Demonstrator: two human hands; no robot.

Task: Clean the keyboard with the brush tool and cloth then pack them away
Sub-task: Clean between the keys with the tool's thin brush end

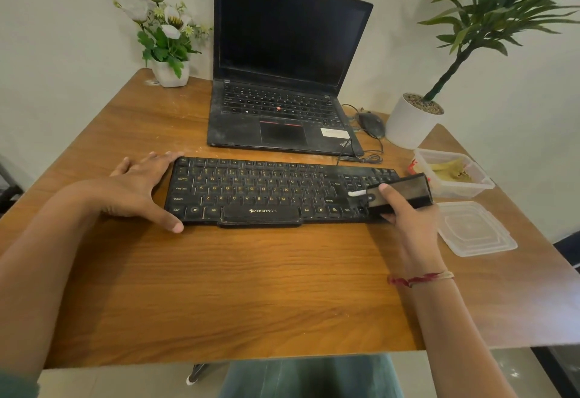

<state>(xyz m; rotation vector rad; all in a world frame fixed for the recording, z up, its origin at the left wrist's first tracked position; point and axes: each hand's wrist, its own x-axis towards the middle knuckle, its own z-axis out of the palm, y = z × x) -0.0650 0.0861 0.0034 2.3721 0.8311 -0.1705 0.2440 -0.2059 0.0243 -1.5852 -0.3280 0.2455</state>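
Observation:
A black Zebronics keyboard [251,190] lies across the middle of the wooden table [219,288]. My left hand [141,187] rests flat at the keyboard's left end, fingers spread, thumb along its front corner. My right hand [408,218] grips a black block-shaped brush tool [401,192] over the keyboard's right end, with a small white tip [356,193] sticking out to the left above the keys. A yellowish cloth [450,170] lies in an open clear plastic box [470,186] to the right of the keyboard.
An open black laptop [282,109] stands behind the keyboard, with a wired mouse [372,124] at its right. The box's clear lid [477,229] lies near the right edge. A white flower pot [171,73] is back left, a potted plant [411,121] back right.

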